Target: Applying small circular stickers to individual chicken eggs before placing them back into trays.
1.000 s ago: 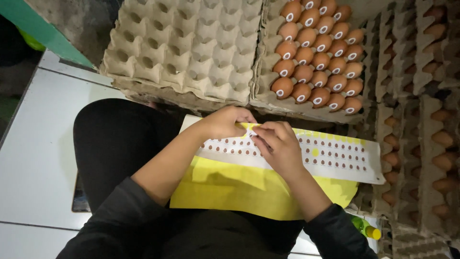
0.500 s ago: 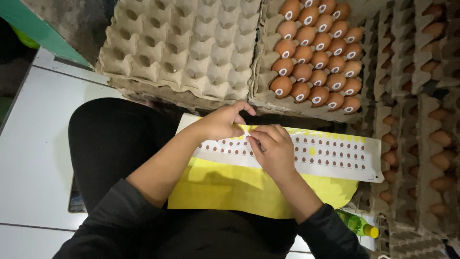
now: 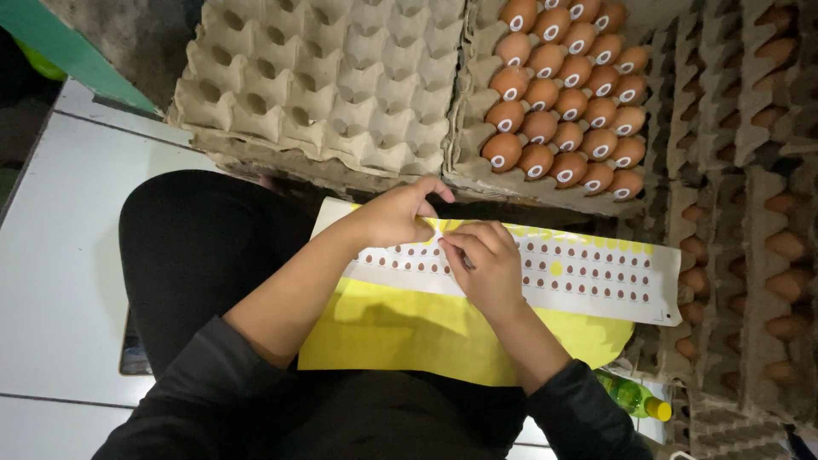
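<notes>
White backing paper, the sticker sheet (image 3: 545, 273), lay across our lap on a yellow sheet (image 3: 409, 332), just below the tray of brown eggs (image 3: 562, 102). Our left hand (image 3: 396, 213) pressed its near end flat, fingers curled onto the top edge. Our right hand (image 3: 486, 264) had thumb and forefinger pinched together on one small sticker beside it; we could not tell whether it had lifted. To peel cleanly, we judged it best to keep the sheet pinned and lift from an edge with the nail, slowly.
</notes>
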